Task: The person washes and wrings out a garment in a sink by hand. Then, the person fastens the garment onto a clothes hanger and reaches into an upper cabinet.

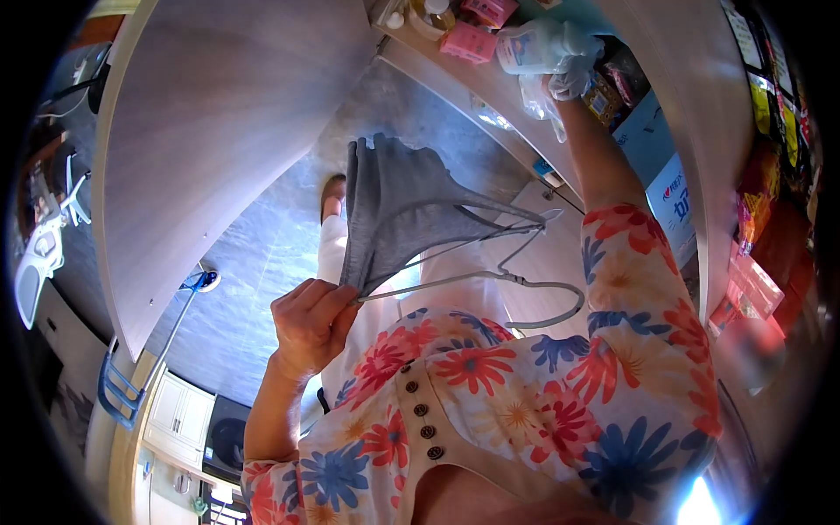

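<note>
My left hand (313, 325) is closed on one end of a grey clothes hanger (437, 284). A grey sleeveless top (398, 206) hangs on that hanger, its fabric pinched at the same corner. The hanger's hook curves toward the right, near my floral shirt. My right arm reaches up to a shelf, where my right hand (558, 87) is among crumpled clear plastic (573, 80). Its fingers are mostly hidden by the plastic. Right beside it lies a pale, translucent bottle (534, 45).
Pink packets (470, 42) and a bottle of yellowish liquid (430, 17) are on the shelf. A blue-and-white carton (672, 206) stands below. A large cabinet door (219, 131) stands open at left. A mop (171, 337) and white cabinets (181, 416) are farther off.
</note>
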Available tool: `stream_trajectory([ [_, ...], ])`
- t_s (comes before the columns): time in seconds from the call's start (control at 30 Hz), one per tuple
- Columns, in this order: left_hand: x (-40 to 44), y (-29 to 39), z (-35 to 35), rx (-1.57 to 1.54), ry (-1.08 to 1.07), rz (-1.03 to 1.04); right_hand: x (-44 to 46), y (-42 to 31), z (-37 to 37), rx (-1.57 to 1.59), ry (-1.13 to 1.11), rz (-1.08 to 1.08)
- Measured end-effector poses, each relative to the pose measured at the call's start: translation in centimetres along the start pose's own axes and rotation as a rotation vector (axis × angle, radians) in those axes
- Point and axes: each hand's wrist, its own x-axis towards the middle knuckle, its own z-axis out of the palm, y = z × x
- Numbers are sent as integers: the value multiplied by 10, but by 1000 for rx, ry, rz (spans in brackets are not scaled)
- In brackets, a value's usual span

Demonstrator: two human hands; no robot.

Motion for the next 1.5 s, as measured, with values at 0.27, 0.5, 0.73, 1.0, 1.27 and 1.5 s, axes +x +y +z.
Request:
stream_trajectory([
  [0.27,0,0,1,-20,35,14,14,9,-6,-194,-130,-278],
  [0.5,-4,5,-4,-31,36,16,-63,91,39,-134,-475,84],
  [0.73,-4,10,-10,-22,22,63,-27,58,-13,-484,-837,504],
  [1.0,-1,20,-9,-10,-15,152,-20,18,-87,-105,-603,416],
  [1.27,24,33,-7,16,-94,311,7,-75,-204,649,-456,1147],
  [1.5,42,50,-11,14,-214,479,56,-178,-285,1143,-758,1314],
])
